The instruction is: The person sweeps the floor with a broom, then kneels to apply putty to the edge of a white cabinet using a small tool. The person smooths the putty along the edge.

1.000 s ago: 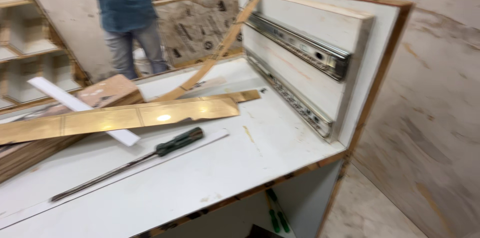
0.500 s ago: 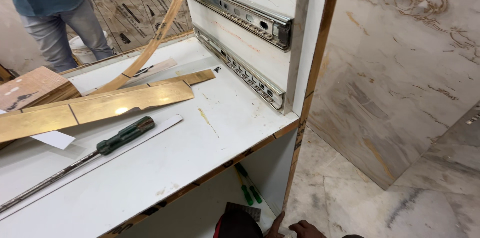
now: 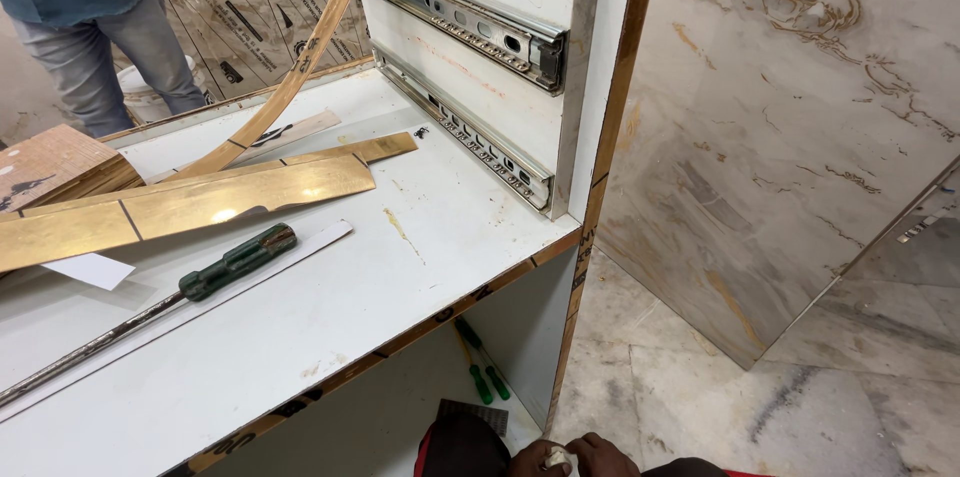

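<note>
Only the tops of my hands show at the bottom edge, below the white cabinet top (image 3: 420, 267). My left hand (image 3: 532, 459) and my right hand (image 3: 608, 453) meet, and their fingers pinch a small white object (image 3: 556, 457). A dark, red-edged thing (image 3: 460, 445) sits just left of them. On the cabinet top, far from both hands, lies a long screwdriver with a green handle (image 3: 236, 262). Two metal drawer slides (image 3: 460, 27) are fixed to the upright white panel.
Brass-coloured laminate strips (image 3: 200, 202) and a curved wooden strip (image 3: 300, 67) lie on the top. Two green-handled screwdrivers (image 3: 482, 377) rest on the shelf below. A marble slab (image 3: 780, 137) leans at the right. Another person (image 3: 90, 7) stands at the far left beside a white bucket (image 3: 140, 92).
The view has swung right and downward, bringing the marble floor and lower shelf into sight. My hands have come up a little at the bottom edge. Things on the top have not moved.
</note>
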